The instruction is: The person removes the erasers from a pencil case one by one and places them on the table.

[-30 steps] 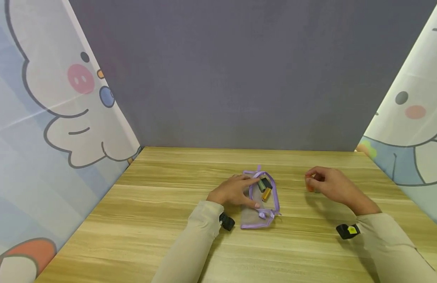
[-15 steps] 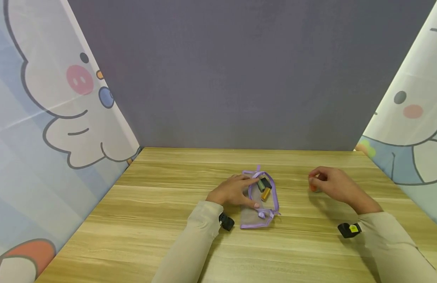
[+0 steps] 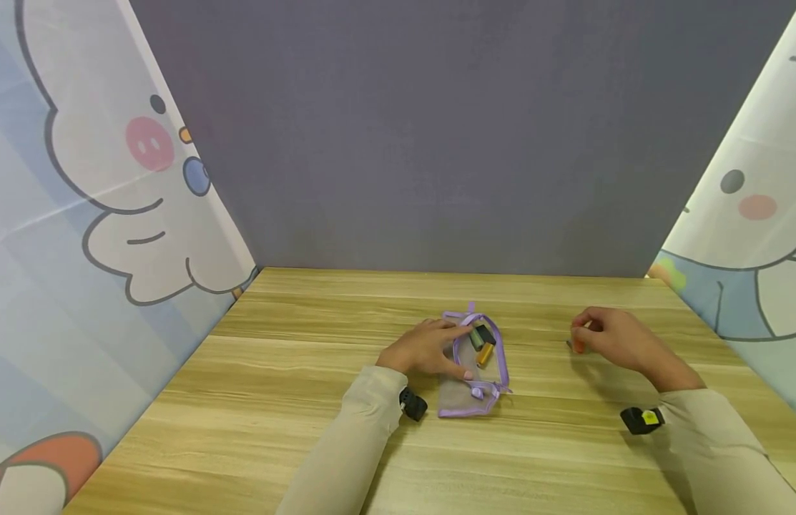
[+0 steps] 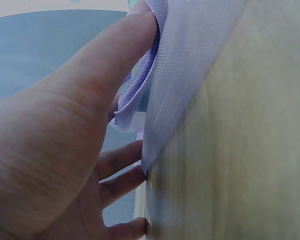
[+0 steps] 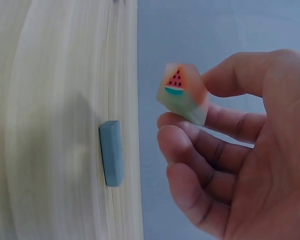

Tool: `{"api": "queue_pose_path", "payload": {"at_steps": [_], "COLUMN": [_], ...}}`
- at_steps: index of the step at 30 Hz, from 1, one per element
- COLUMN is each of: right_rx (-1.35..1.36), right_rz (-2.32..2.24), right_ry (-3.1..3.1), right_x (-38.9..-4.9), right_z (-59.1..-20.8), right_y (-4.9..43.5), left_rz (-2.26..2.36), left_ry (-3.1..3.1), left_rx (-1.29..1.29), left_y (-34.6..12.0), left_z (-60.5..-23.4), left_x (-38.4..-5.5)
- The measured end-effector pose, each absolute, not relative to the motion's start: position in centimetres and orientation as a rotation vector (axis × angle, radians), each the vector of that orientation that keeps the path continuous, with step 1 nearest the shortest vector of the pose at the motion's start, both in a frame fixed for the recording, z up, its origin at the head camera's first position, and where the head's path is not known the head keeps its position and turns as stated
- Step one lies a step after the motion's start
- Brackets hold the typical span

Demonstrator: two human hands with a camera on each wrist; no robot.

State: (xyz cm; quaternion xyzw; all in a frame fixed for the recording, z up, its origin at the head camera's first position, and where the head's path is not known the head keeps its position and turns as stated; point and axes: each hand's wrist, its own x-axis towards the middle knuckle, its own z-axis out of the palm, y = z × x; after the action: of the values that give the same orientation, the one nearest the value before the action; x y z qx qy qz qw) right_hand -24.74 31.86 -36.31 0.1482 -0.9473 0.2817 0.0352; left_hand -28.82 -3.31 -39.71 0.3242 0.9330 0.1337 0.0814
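Observation:
A mesh pouch with purple trim (image 3: 454, 402) lies on the table, its zipped mouth spread wide. My left hand (image 3: 426, 349) rests at the mouth with thumb and index finger apart; in the left wrist view the thumb tip is tucked behind the purple zipper (image 4: 140, 82). Inside sit a green block (image 3: 477, 339), a black block (image 3: 485, 334) and a yellow-orange block (image 3: 484, 355). To the right, my right hand (image 3: 613, 337) pinches an orange-and-green eraser (image 5: 192, 95) printed with a watermelon slice. A blue-grey block (image 5: 111, 154) lies on the table beside that hand.
The wooden table (image 3: 295, 400) meets a dark grey panel (image 3: 436, 143) at the back. Printed cartoon cloths hang on the left (image 3: 114, 214) and right (image 3: 752, 236). A black wrist camera (image 3: 413, 404) sits at the left wrist, another (image 3: 641, 420) at the right.
My right hand has shifted slightly right with the eraser, and the small block now shows to the left of its fingertips. My left hand and the pouch stay in place.

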Motion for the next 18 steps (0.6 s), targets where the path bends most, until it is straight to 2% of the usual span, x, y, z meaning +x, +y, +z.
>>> {"api": "queue_pose_path", "payload": {"at_steps": [18], "right_rx": [0.444], "right_rz": [0.885], "right_ry": [-2.988], "right_x": [-24.7], "right_z": [-36.2], "right_y": [33.4], "left_rz": [0.444], "left_ry": [2.766], "left_rx": [0.981], "left_y": [-3.3], "left_z": [-39.8], "left_x": [-28.8]}}
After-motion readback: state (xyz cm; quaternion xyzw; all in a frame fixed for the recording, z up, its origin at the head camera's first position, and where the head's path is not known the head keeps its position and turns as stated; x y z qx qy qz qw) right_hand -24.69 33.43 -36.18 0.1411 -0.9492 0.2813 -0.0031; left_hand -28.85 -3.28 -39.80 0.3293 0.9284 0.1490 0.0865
